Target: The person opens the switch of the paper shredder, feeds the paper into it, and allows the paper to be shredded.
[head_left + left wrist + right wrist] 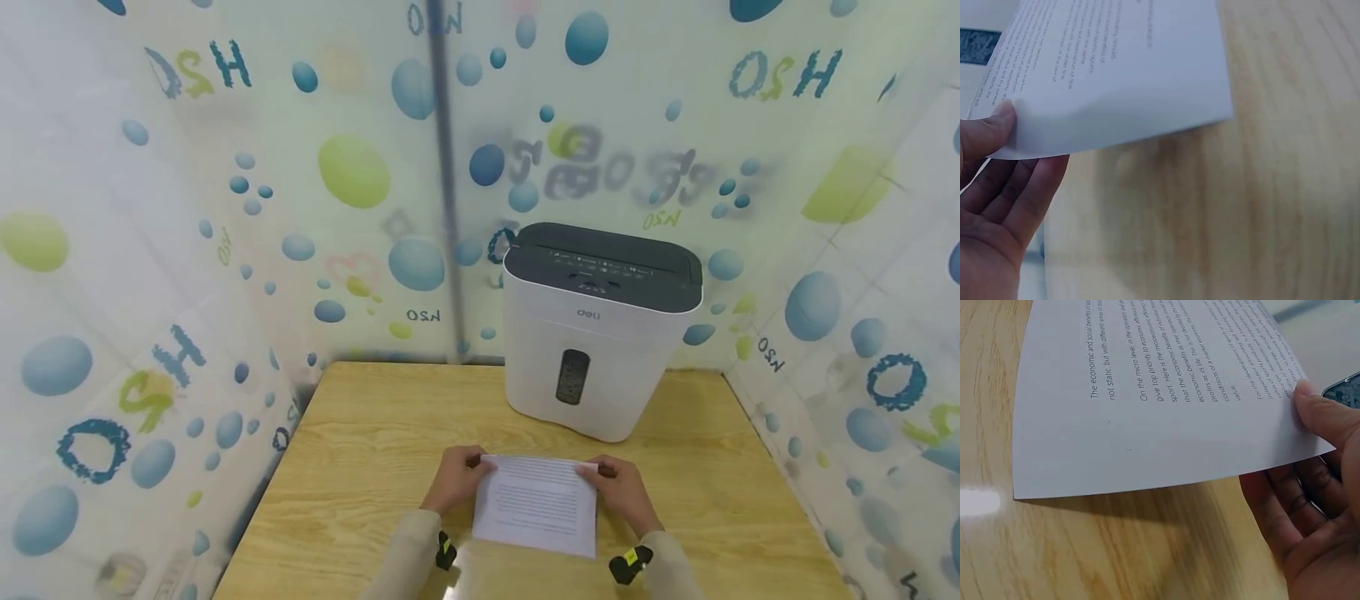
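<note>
A sheet of printed paper is held between both hands above the wooden table. My left hand pinches its far left corner, thumb on top and fingers beneath, as the left wrist view also shows with the hand at the paper's edge. At the far right corner, my right hand pinches the sheet the same way; in the right wrist view the thumb lies on the printed side. Behind the paper stands a white paper shredder with a dark grey top and a small window.
The shredder's dark top has a long slot along it. The wooden table reaches back to a patterned curtain, which also closes in both sides. A dark vertical pole shows behind the curtain.
</note>
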`<control>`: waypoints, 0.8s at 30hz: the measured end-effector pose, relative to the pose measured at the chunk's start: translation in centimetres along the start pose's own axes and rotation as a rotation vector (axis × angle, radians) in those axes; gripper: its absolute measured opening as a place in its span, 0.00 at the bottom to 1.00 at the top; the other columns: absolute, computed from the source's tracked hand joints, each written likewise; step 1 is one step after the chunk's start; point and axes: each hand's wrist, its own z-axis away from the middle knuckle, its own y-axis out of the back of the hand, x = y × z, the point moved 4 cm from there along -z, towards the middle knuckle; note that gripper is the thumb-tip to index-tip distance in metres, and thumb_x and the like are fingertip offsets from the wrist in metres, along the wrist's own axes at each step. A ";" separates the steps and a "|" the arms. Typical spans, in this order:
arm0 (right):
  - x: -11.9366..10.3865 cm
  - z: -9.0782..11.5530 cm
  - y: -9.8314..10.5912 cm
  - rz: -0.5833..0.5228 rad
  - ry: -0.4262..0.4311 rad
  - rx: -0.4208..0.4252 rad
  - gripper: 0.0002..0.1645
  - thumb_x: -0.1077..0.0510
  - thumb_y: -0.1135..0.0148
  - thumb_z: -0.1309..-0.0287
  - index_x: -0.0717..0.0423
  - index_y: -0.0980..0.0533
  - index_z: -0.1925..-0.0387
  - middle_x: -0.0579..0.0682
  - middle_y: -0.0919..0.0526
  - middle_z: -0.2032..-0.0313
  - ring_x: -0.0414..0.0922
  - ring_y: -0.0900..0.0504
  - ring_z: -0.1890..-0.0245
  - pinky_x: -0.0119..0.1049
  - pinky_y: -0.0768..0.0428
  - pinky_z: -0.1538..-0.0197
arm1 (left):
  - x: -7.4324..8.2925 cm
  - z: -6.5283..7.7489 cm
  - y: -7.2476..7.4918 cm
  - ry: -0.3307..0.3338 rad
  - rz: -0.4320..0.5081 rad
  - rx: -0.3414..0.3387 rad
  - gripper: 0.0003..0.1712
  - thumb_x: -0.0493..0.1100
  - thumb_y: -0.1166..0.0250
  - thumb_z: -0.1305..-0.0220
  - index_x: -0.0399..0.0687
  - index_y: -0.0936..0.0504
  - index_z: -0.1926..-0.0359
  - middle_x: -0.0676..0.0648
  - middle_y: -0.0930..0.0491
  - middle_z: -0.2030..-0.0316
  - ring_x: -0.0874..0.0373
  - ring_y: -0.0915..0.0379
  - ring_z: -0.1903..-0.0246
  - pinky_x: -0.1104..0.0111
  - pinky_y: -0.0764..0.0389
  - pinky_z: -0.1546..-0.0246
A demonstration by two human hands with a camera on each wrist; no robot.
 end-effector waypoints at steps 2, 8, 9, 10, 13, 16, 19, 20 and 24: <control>-0.4 0.0 0.1 0.013 0.029 0.005 0.13 0.49 0.27 0.39 0.54 0.13 0.60 0.49 0.14 0.64 0.41 0.22 0.63 0.33 0.24 0.61 | 0.5 -0.1 0.4 -0.013 -0.003 0.001 0.06 0.39 0.31 0.32 0.48 0.12 0.68 0.51 0.14 0.70 0.64 0.27 0.72 0.73 0.24 0.70; -2.5 -0.2 0.9 0.034 0.118 0.012 0.12 0.51 0.28 0.38 0.54 0.14 0.58 0.49 0.15 0.64 0.41 0.22 0.64 0.33 0.23 0.61 | 1.8 -0.7 2.1 -0.078 -0.028 0.031 0.06 0.40 0.31 0.33 0.48 0.12 0.69 0.51 0.13 0.71 0.65 0.26 0.72 0.73 0.24 0.69; -3.0 -0.3 1.1 0.034 0.143 0.011 0.12 0.51 0.28 0.38 0.54 0.14 0.59 0.48 0.16 0.65 0.41 0.23 0.65 0.33 0.24 0.61 | 2.0 -0.9 2.4 -0.086 -0.025 0.037 0.06 0.40 0.31 0.32 0.49 0.12 0.68 0.51 0.13 0.70 0.65 0.24 0.71 0.73 0.23 0.68; -3.6 -0.3 1.4 0.039 0.166 0.013 0.11 0.51 0.28 0.38 0.53 0.14 0.59 0.47 0.16 0.66 0.40 0.23 0.64 0.33 0.23 0.61 | 2.2 -1.1 2.7 -0.097 -0.021 0.038 0.06 0.40 0.31 0.32 0.49 0.11 0.67 0.51 0.12 0.70 0.65 0.23 0.70 0.73 0.22 0.68; -5.2 -0.3 2.1 0.048 0.259 0.035 0.09 0.52 0.28 0.37 0.52 0.15 0.61 0.47 0.16 0.68 0.40 0.20 0.63 0.36 0.20 0.56 | 3.1 -1.8 3.5 -0.129 -0.010 0.044 0.06 0.40 0.32 0.30 0.48 0.10 0.64 0.49 0.11 0.67 0.62 0.17 0.66 0.71 0.20 0.66; -6.5 -0.3 2.8 0.055 0.317 0.060 0.07 0.54 0.30 0.35 0.54 0.15 0.61 0.50 0.12 0.64 0.43 0.14 0.58 0.45 0.16 0.48 | 4.1 -2.5 4.3 -0.145 -0.021 0.045 0.07 0.40 0.34 0.29 0.47 0.10 0.62 0.48 0.10 0.67 0.60 0.15 0.64 0.70 0.18 0.65; -7.5 -0.3 3.4 0.042 0.343 0.076 0.08 0.56 0.31 0.34 0.57 0.15 0.59 0.53 0.12 0.61 0.48 0.13 0.55 0.51 0.15 0.47 | 5.2 -3.1 5.1 -0.162 -0.043 0.054 0.08 0.41 0.34 0.28 0.47 0.10 0.63 0.49 0.11 0.68 0.61 0.15 0.65 0.70 0.18 0.64; -7.8 -0.3 3.6 0.039 0.343 0.080 0.08 0.56 0.32 0.34 0.56 0.15 0.59 0.53 0.12 0.61 0.47 0.13 0.55 0.51 0.15 0.47 | 5.5 -3.3 5.4 -0.165 -0.048 0.058 0.08 0.41 0.34 0.28 0.48 0.10 0.63 0.49 0.11 0.69 0.61 0.16 0.66 0.70 0.17 0.64; -9.0 -0.3 4.3 0.005 0.347 0.088 0.10 0.55 0.32 0.33 0.57 0.15 0.58 0.54 0.12 0.60 0.43 0.15 0.57 0.41 0.15 0.51 | 7.1 -3.9 6.5 -0.188 -0.060 0.079 0.07 0.41 0.34 0.28 0.47 0.10 0.62 0.49 0.11 0.68 0.62 0.17 0.67 0.69 0.16 0.62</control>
